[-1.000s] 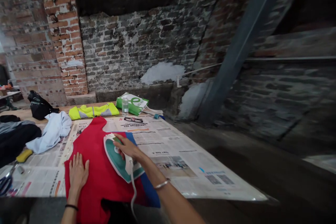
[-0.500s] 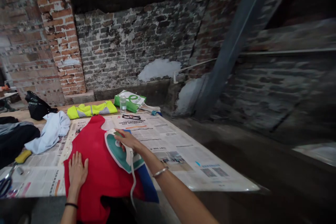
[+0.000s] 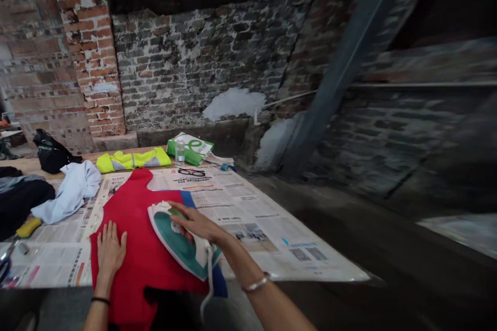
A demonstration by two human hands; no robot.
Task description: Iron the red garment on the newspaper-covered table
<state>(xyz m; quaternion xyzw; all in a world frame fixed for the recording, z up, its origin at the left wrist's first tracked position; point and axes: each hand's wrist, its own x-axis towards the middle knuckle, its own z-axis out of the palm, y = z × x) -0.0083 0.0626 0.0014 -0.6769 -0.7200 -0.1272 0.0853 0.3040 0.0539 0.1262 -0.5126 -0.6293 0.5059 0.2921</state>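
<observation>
A red garment piece [image 3: 135, 227] with a blue strip [image 3: 187, 198] along its right side lies spread on the newspaper-covered table, its near end hanging over the front edge. My right hand [image 3: 194, 222] is wrapped round the handle of a teal and white iron [image 3: 174, 245], whose soleplate is down on the right part of the red cloth. A white cord [image 3: 209, 279] trails from its heel toward me. My left hand [image 3: 111, 251] rests flat on the red cloth at its left, fingers stretched out and holding nothing.
Left on the table are scissors [image 3: 6, 258], a yellow object [image 3: 29, 227], a pale blue cloth [image 3: 72, 191] and dark clothes [image 3: 23, 201]. Along the back are a black bag [image 3: 54, 151], a hi-vis garment [image 3: 134, 160], a clear bottle [image 3: 179, 152], a green-white bag [image 3: 192, 148] and glasses [image 3: 191, 171].
The iron in my right hand has slid toward me and slightly left over the red cloth, uncovering more of the blue strip. My left hand stays flat on the cloth.
</observation>
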